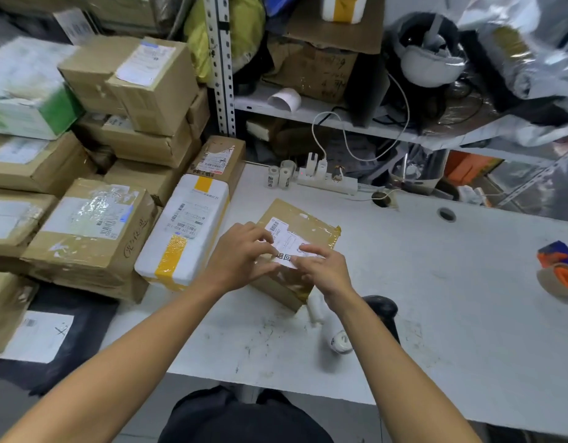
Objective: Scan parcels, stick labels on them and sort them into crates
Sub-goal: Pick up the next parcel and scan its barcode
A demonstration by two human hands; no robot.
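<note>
While the brown parcel (pixel 295 251) sits mid-table (pixel 436 282), we pinch a small white label (pixel 287 259) on its top with left hand (pixel 241 255) and right hand (pixel 324 271). Stacked boxes (pixel 94 225) left, tape dispenser (pixel 560 270) far right.

The light is soft and even, with only faint shadows on the white table (pixel 436 282). Shiny tape on a brown box (pixel 94 225) gives off glare. The edges look bent and blurry; the far left boxes are smeared.
</note>
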